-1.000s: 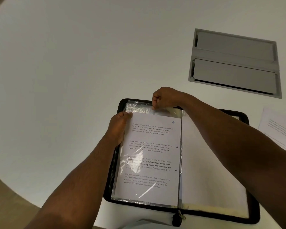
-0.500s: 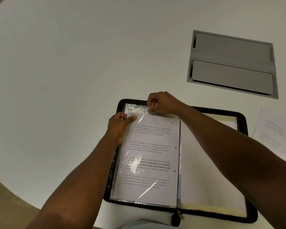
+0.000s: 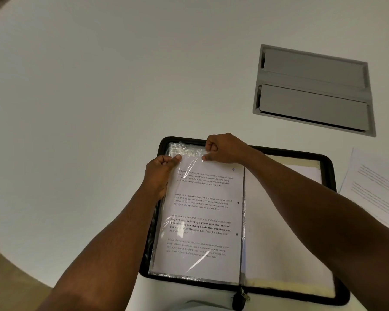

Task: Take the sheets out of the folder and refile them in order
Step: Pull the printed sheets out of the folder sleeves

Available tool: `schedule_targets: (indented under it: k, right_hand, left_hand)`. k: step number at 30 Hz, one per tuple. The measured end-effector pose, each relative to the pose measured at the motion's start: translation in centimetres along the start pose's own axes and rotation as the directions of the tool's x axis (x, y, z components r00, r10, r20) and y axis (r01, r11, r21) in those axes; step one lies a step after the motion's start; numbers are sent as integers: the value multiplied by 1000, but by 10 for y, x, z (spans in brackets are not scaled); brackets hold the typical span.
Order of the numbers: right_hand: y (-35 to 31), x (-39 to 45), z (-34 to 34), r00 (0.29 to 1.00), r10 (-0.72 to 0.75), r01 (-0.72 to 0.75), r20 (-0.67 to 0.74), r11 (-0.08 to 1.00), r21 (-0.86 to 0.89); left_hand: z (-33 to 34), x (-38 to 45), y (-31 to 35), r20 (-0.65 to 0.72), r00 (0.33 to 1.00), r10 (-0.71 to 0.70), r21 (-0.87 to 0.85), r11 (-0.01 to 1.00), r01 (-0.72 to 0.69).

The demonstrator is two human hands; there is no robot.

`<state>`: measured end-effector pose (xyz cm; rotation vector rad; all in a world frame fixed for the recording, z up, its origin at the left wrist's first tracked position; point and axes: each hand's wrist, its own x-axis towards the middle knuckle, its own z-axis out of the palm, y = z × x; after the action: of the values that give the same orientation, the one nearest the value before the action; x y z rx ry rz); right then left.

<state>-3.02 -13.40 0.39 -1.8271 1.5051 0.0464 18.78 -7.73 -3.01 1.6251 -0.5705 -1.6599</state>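
A black zip folder (image 3: 329, 173) lies open on the white table, near its front edge. Its left page is a clear plastic sleeve (image 3: 184, 151) holding a printed sheet (image 3: 202, 212) marked 4 at the top right corner. My left hand (image 3: 158, 173) pinches the sheet's top left corner at the sleeve's mouth. My right hand (image 3: 225, 149) pinches the sleeve's top edge near the middle. The folder's right side shows plain white pages (image 3: 279, 232), partly hidden under my right forearm.
A loose printed sheet (image 3: 377, 189) lies on the table right of the folder. A grey recessed cable hatch (image 3: 312, 90) sits in the tabletop behind it. The table's curved front edge runs at the lower left, with brown floor (image 3: 14, 288) beyond.
The sheet has slid further down into the sleeve. Both hands have shifted slightly left along the sleeve's top edge, and crumpled plastic now shows above the sheet.
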Motion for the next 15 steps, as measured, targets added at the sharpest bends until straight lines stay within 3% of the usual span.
schedule_targets:
  k: [3, 9, 15]
  right_hand:
    - [3, 0, -2, 998, 1, 4, 70, 997, -71]
    - [-1, -2, -4, 999, -34, 33, -21, 999, -14]
    - [-2, -4, -1, 993, 10, 13, 117, 981, -194]
  left_hand:
    - [-1, 0, 0, 4, 1000, -5, 4, 1000, 5]
    - [-1, 0, 1, 1, 1000, -20, 5, 1000, 20]
    - [-1, 0, 0, 17, 1000, -25, -23, 999, 26]
